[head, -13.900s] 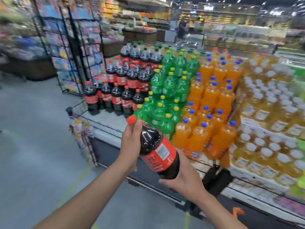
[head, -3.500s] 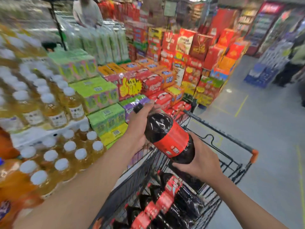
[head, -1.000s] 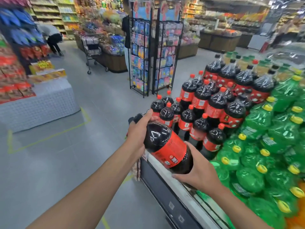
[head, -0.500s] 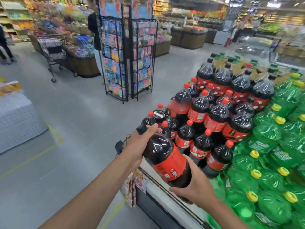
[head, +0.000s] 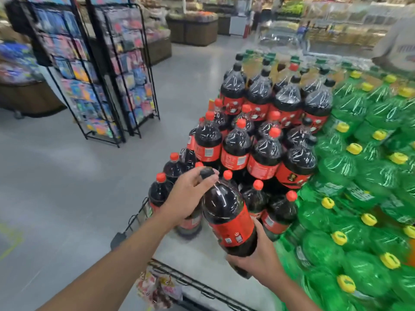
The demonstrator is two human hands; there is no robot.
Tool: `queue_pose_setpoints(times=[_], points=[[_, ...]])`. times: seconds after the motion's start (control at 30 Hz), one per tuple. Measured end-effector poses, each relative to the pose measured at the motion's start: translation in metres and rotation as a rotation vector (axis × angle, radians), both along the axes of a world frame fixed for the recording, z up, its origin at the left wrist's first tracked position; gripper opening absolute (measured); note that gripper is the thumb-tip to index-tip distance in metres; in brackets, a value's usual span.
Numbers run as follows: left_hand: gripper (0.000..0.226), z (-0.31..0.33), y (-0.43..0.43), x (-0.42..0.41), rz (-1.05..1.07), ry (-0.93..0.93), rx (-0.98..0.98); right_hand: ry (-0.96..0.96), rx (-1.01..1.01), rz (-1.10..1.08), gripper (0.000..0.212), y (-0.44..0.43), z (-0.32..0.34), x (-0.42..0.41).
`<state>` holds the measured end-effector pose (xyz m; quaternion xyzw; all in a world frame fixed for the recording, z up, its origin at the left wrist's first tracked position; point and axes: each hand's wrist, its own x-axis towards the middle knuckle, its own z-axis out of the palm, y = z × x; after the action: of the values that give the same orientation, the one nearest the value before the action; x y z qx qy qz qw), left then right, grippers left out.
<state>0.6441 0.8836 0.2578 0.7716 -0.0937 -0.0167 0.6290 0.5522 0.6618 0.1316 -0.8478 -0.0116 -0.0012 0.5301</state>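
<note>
Forward over the display platform [head: 197,252] is where the cola bottle [head: 229,217] has travelled in the last half second. Before, it hung out by the platform's outer edge, and now it sits in among the front row. It is held off the surface, tilted, with its black cap [head: 207,172] up and to the left and its base low and to the right. Dark cola fills it to the shoulder, and a red label wraps the middle.

The left hand [head: 187,198] grasps the neck and shoulder, fingers curled round just under the cap. The right hand [head: 258,260] cups the base from below, fingers wrapped under it.

Just behind and beside the bottle stand the red-capped cola bottles [head: 235,151], sealed and full of the same dark drink. One of them is partly hidden behind the left wrist. Farther back, a taller tier of black-capped cola bottles [head: 258,95] sits under glossy plastic wrap.

To the right, touching the cola block, lie packs of green bottles [head: 359,176] with yellow caps. Small snack packets [head: 157,286] hang from the platform's front rail. Well apart, across the grey floor [head: 67,176], stand two black wire racks [head: 96,75] stocked with colourful packets.
</note>
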Motion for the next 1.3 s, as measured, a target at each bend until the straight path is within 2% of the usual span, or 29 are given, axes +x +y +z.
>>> queue_pose_setpoints(times=[0.1, 0.27, 0.43, 0.6, 0.83, 0.9, 1.0, 1.3], points=[[0.021, -0.006, -0.003, 0.029, -0.124, -0.069, 0.277, 0.037, 0.039, -0.052, 0.109, 0.005, -0.022, 0.018], [0.015, -0.014, -0.017, 0.054, -0.249, -0.141, 0.477, 0.163, 0.102, -0.084, 0.106, 0.012, -0.051, 0.046], [0.028, -0.035, -0.017, 0.074, -0.337, -0.150, 0.620, 0.235, 0.119, -0.106, 0.098, 0.021, -0.077, 0.066], [0.036, -0.051, -0.026, 0.080, -0.422, -0.170, 0.746, 0.274, 0.186, -0.198, 0.098, 0.037, -0.094, 0.078], [0.032, -0.069, -0.021, 0.085, -0.455, -0.107, 0.864, 0.327, 0.138, -0.248, 0.087, 0.052, -0.124, 0.081], [0.036, -0.071, -0.019, 0.086, -0.460, -0.139, 0.949, 0.335, 0.156, -0.259, 0.091, 0.056, -0.131, 0.084], [0.039, -0.075, -0.019, 0.089, -0.486, -0.302, 1.075, 0.344, 0.159, -0.273, 0.089, 0.060, -0.140, 0.087], [0.044, -0.080, -0.017, 0.093, -0.463, -0.355, 1.111, 0.331, 0.201, -0.268, 0.084, 0.060, -0.149, 0.089]])
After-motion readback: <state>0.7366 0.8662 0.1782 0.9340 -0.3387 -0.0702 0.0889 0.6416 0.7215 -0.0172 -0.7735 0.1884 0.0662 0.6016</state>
